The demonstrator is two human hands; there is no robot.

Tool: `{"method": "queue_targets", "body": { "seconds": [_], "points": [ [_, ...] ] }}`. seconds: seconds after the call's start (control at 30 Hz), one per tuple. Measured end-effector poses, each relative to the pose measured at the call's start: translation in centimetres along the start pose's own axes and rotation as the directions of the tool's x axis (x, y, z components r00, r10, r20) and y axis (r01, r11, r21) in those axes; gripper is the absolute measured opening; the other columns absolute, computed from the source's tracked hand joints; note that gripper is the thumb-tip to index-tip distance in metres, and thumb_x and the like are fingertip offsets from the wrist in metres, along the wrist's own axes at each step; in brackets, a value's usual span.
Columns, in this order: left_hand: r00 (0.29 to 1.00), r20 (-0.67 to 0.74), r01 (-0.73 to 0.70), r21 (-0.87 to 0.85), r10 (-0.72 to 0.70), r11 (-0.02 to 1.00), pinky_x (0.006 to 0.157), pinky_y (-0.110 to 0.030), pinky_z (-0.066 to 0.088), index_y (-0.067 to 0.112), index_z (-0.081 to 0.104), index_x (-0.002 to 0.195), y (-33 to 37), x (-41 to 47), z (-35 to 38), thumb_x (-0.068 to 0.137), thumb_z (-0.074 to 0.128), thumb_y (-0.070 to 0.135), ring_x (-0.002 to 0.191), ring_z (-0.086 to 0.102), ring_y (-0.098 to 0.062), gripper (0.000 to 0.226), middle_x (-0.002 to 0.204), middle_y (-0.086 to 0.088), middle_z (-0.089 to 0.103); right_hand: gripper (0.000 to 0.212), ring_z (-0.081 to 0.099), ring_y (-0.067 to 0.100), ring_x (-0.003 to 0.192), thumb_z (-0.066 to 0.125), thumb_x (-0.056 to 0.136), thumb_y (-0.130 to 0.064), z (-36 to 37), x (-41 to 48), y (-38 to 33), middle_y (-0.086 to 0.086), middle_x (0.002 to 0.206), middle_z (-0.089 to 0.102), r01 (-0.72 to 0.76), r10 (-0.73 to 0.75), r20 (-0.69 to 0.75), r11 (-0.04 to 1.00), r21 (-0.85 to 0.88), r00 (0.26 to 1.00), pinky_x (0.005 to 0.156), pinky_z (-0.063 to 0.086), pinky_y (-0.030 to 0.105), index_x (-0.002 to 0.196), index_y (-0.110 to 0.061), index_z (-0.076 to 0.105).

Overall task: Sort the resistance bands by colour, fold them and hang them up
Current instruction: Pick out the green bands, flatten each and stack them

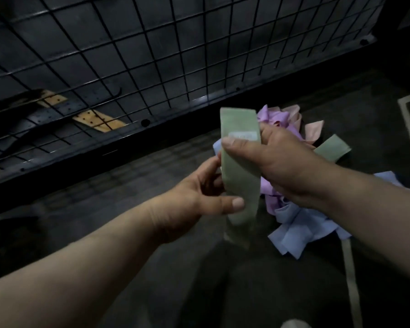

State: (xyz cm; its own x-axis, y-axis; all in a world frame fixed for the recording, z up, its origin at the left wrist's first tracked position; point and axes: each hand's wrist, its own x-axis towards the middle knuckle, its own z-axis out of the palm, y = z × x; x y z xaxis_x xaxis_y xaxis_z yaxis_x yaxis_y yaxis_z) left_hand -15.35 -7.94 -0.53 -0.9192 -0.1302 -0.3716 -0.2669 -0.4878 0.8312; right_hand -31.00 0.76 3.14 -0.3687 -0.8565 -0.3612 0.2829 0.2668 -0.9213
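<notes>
Looks like folding: left hand (194,200) and right hand (279,164) both pinch the green band (240,176), thumbs in front. Pile (291,233) sits under the right hand. Next probably needs the ends matched, then doubled

The pale green flat elastic band (240,176) pinched by our left hand (199,197) and right hand (277,162) looks to us like thin rubbery sheet: smooth, matt, faintly translucent. Its small white label (243,135), beside the right thumb, seems slicker. Behind and below the right hand, the lilac bands (273,119), light blue bands (294,230) and pink bands (314,131) share that soft matt finish, creased where bunched. Beyond both hands, the black wire grid panel (128,55) is thin coated metal with a dull sheen. Past the left hand, tan perforated straps (97,120) look matt; leather or board, we cannot tell.
</notes>
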Motion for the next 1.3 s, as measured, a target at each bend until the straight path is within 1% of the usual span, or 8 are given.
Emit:
{"method": "queue_targets", "body": {
  "seconds": [0.13, 0.27, 0.47, 0.63, 0.77, 0.97, 1.13, 1.3],
  "points": [
    [0.988, -0.143, 0.068, 0.007, -0.066, 0.998, 0.095, -0.051, 0.046, 0.008, 0.06, 0.124, 0.6, -1.6, -0.8, 0.086, 0.065, 0.009, 0.101, 0.06, -0.036, 0.039, 0.111, -0.02, 0.066, 0.024, 0.07, 0.021, 0.082, 0.066, 0.089, -0.008, 1.9, 1.3, -0.9, 0.01, 0.089, 0.073, 0.052, -0.04, -0.093, 0.991, 0.127, 0.995, 0.074, 0.059, 0.035, 0.11, 0.001, 0.062],
    [0.973, -0.121, 0.207, 0.07, -0.197, 0.976, 0.099, -0.062, 0.041, 0.003, 0.066, 0.119, 0.7, -4.8, -2.8, 0.087, 0.066, 0.014, 0.105, 0.06, -0.044, 0.034, 0.116, -0.027, 0.066, 0.011, 0.071, 0.021, 0.079, 0.059, 0.096, -0.013, 2.6, 2.8, 0.1, 0.012, 0.089, 0.073, -0.016, 0.046, -0.181, 0.986, 0.166, 0.982, 0.073, 0.06, 0.038, 0.101, -0.005, 0.065],
    [0.897, -0.198, 0.421, 0.104, -0.396, 0.901, 0.071, -0.031, 0.052, -0.002, 0.069, 0.098, -2.3, -13.0, -7.7, 0.077, 0.079, 0.019, 0.078, 0.063, -0.025, 0.03, 0.091, -0.019, 0.068, 0.012, 0.07, 0.014, 0.077, 0.062, 0.094, -0.015, 2.9, 3.1, 5.3, 0.007, 0.091, 0.07, -0.293, 0.285, -0.102, 0.953, -0.076, 0.953, 0.056, 0.058, 0.026, 0.103, -0.007, 0.066],
    [0.793, -0.382, 0.521, 0.024, -0.474, 0.853, 0.056, -0.025, 0.049, 0.01, 0.071, 0.084, -6.8, -20.1, -11.1, 0.067, 0.086, 0.031, 0.064, 0.061, -0.019, 0.03, 0.08, -0.016, 0.066, 0.022, 0.068, 0.015, 0.078, 0.067, 0.091, -0.017, 3.9, 2.1, 9.1, 0.009, 0.095, 0.068, -0.453, 0.449, -0.064, 0.874, -0.174, 0.891, 0.054, 0.057, 0.024, 0.105, 0.0, 0.066],
    [0.668, -0.597, 0.464, -0.133, -0.444, 0.876, 0.041, -0.021, 0.042, 0.012, 0.071, 0.076, -9.2, -23.0, -12.8, 0.054, 0.088, 0.039, 0.046, 0.053, -0.017, 0.039, 0.064, -0.018, 0.056, 0.017, 0.067, 0.01, 0.059, 0.069, 0.09, -0.015, 5.6, 2.1, 10.6, 0.009, 0.084, 0.066, -0.432, 0.435, -0.068, 0.838, -0.333, 0.898, 0.05, 0.057, 0.024, 0.095, 0.0, 0.066],
    [0.36, -0.883, 0.259, -0.217, -0.302, 0.941, 0.04, -0.018, 0.044, 0.003, 0.066, 0.091, -10.9, -23.2, -14.8, 0.091, 0.068, 0.02, 0.052, 0.054, -0.014, 0.017, 0.074, -0.013, 0.057, 0.012, 0.067, 0.018, 0.064, 0.068, 0.091, -0.019, 7.9, 3.1, 11.4, 0.01, 0.081, 0.068, -0.365, 0.422, -0.012, 0.769, -0.525, 0.906, 0.061, 0.061, 0.035, 0.096, -0.008, 0.068],
    [0.287, -0.944, 0.144, -0.125, -0.162, 0.982, 0.039, -0.015, 0.043, 0.006, 0.069, 0.091, -10.8, -21.9, -16.2, 0.09, 0.068, 0.015, 0.042, 0.052, -0.007, 0.01, 0.067, -0.008, 0.062, 0.01, 0.064, 0.023, 0.056, 0.072, 0.089, -0.024, 8.5, 5.7, 11.7, 0.008, 0.074, 0.069, -0.176, 0.251, -0.015, 0.635, -0.752, 0.968, 0.062, 0.059, 0.04, 0.085, -0.018, 0.065],
    [0.212, -0.975, 0.22, -0.018, -0.066, 0.975, 0.042, -0.016, 0.046, 0.002, 0.069, 0.095, -10.4, -20.2, -17.7, 0.086, 0.075, 0.016, 0.04, 0.052, -0.005, 0.018, 0.066, -0.006, 0.065, 0.016, 0.059, 0.015, 0.063, 0.076, 0.083, -0.025, 8.1, 7.8, 12.8, 0.002, 0.076, 0.067, -0.058, 0.092, -0.008, 0.554, -0.83, 0.996, 0.073, 0.056, 0.037, 0.089, -0.016, 0.064]
  ]
}}
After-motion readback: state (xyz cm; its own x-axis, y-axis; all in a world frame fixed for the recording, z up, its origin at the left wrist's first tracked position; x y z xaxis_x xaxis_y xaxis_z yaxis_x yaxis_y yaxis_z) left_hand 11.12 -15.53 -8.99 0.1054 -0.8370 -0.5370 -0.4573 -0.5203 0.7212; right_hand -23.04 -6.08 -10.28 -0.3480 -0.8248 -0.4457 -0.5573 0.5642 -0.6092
